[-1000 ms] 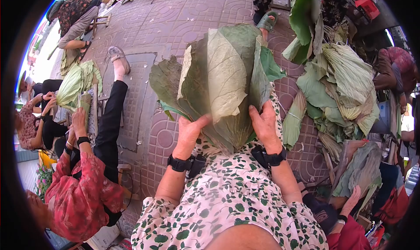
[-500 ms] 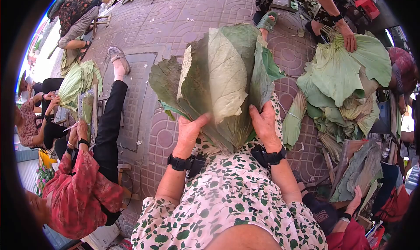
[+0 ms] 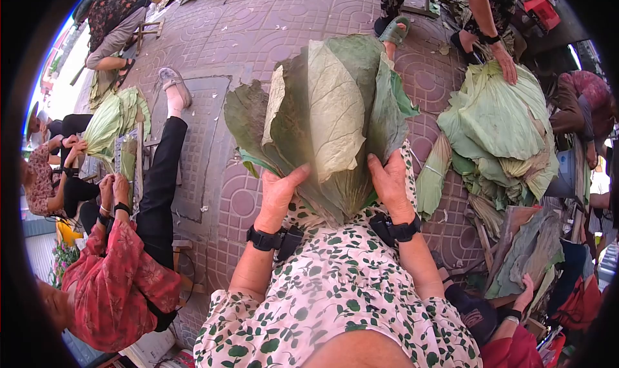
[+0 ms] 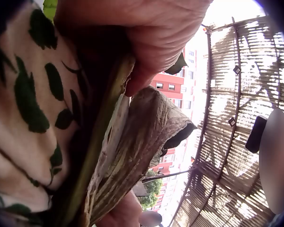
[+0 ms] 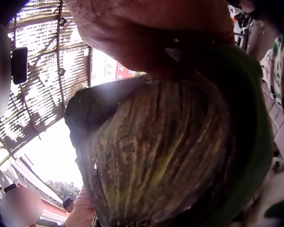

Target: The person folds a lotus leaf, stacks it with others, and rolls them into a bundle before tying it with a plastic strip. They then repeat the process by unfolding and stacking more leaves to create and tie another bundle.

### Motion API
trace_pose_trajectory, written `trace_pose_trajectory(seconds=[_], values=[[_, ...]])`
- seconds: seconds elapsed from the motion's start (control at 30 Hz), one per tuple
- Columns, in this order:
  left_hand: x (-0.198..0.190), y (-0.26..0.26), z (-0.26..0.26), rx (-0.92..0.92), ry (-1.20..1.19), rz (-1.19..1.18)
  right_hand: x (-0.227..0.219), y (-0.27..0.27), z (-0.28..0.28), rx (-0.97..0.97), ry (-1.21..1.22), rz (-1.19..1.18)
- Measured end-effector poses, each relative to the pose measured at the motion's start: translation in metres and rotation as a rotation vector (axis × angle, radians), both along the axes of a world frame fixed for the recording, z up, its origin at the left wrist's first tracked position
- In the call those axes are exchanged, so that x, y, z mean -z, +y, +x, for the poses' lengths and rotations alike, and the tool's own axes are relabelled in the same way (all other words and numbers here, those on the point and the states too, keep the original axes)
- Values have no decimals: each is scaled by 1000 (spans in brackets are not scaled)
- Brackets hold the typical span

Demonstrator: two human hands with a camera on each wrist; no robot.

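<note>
In the head view a bundle of large, layered green and brownish leaves (image 3: 335, 110) stands fanned out above the lap, narrowing toward the patterned dress. My left hand (image 3: 278, 197) grips its lower left side, thumb on the front and fingers hidden behind. On the lower right side my right hand (image 3: 391, 186) holds it the same way. The left wrist view has the left hand (image 4: 137, 33) pinching a leaf edge beside a folded dry leaf (image 4: 142, 142). Ribbed, brownish leaf (image 5: 151, 146) lies below the right hand (image 5: 156, 33) in the right wrist view.
A large leaf pile (image 3: 500, 123) lies at the right, beside a tied leaf bundle (image 3: 434, 178). People sit at both sides, one in a red shirt (image 3: 113, 284) at the left. A person's hand (image 3: 503, 62) touches the pile. Paved ground (image 3: 258, 26) lies ahead.
My hands keep their grip, and the bundle has barely shifted. At the right, another person has laid a broad leaf over the pile. The red-shirted person's hands have lowered.
</note>
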State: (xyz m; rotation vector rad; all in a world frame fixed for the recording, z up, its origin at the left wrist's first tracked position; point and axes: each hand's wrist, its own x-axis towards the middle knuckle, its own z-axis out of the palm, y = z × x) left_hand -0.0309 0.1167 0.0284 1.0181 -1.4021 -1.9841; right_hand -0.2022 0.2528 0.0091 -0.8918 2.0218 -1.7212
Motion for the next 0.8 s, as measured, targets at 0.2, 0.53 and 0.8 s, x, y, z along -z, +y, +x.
trace_pose_trajectory(seconds=[0.2, 0.53, 0.8], values=[[6, 2, -5, -78, 62, -57, 4, 1, -1, -9, -10, 5], [3, 1, 0, -29, -29, -59, 8, 0, -1, -6, 21, -31], [-2, 8, -5, -110, 35, -154, 8, 2, -2, -8, -25, 16]])
